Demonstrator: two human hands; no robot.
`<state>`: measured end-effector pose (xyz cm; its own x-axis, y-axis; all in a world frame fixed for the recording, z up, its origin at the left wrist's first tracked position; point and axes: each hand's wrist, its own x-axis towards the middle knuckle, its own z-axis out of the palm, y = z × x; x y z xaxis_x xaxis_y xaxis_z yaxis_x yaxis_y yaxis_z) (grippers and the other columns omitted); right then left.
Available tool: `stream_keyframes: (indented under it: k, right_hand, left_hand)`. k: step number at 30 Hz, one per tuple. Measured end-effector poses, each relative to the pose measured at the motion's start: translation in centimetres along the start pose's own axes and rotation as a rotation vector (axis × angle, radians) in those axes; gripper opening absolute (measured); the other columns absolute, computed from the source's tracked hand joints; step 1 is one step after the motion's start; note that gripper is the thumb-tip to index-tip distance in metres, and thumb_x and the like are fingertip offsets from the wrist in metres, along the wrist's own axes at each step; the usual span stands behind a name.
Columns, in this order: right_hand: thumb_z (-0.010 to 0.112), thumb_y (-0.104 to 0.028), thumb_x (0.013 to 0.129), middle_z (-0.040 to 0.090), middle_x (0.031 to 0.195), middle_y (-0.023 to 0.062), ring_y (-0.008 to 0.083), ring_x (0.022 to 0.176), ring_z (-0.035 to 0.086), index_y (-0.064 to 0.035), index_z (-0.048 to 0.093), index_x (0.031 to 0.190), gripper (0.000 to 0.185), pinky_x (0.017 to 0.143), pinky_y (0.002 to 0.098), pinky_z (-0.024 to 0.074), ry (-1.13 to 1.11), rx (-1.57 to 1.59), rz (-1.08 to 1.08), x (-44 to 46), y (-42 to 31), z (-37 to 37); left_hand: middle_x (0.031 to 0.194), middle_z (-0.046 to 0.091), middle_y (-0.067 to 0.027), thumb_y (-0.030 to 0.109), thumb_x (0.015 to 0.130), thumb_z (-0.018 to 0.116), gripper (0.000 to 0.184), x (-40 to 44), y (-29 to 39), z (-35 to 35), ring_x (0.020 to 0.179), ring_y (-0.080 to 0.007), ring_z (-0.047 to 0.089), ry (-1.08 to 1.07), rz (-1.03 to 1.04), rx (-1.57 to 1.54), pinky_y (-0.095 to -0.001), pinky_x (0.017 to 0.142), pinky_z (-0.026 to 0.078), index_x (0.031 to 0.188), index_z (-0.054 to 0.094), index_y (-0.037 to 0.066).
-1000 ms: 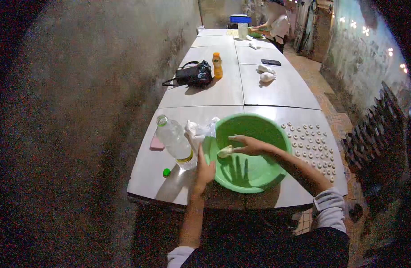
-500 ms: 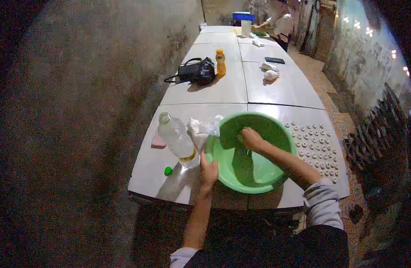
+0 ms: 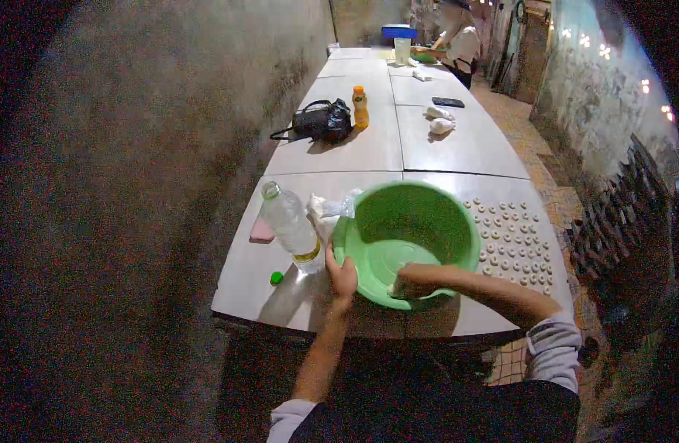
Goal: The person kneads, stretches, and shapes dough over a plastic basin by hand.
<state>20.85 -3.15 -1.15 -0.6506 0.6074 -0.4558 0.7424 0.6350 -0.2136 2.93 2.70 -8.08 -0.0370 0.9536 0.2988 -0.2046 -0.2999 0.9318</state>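
Walls (image 3: 155,148), two and stained, flank one long white surface (image 3: 465,159) carrying one green basin (image 3: 417,207); beyond the basin sits one black bag (image 3: 325,122), left of it one clear bottle (image 3: 289,225), beyond it one orange bottle (image 3: 360,109) and one phone (image 3: 448,102), left one green cap (image 3: 277,277), right dozens of pale rings (image 3: 508,239). The basin lies around the curled right hand (image 3: 415,281), whose hold I cannot tell; the left hand (image 3: 343,278) clasps its left rim.

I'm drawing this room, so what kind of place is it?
Probably a small food workshop: a long white table holds rows of small dough-like rings and a green plastic basin.
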Motion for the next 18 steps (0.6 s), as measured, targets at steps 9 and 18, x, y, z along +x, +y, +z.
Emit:
stream_keyframes:
  k: [9,18]
  right_hand:
    - [0.068,-0.019,0.069,0.059,0.083,0.0064,0.0144,0.066,0.057,-0.0001,0.057,0.091,0.031,0.059,0.0277,0.05,0.736,1.146,0.112,-6.2,1.9,-3.0]
    - [0.058,-0.016,0.079,0.055,0.103,0.0085,0.0157,0.089,0.056,-0.0016,0.049,0.11,0.035,0.072,0.0295,0.05,0.988,1.767,-0.174,-6.5,-3.0,-4.4]
  left_hand:
    - [0.117,0.038,-0.0188,0.013,0.073,0.049,0.052,-2.4,8.6,1.3,0.109,-0.0292,0.037,0.118,0.231,0.24,-0.0385,0.096,0.027,0.119,0.032,-0.004]
    - [0.124,0.036,-0.0182,0.035,0.077,0.06,0.07,0.2,11.5,6.7,0.11,-0.0239,0.041,-0.614,0.011,-0.292,-0.0342,0.091,0.036,0.126,0.027,-0.003]
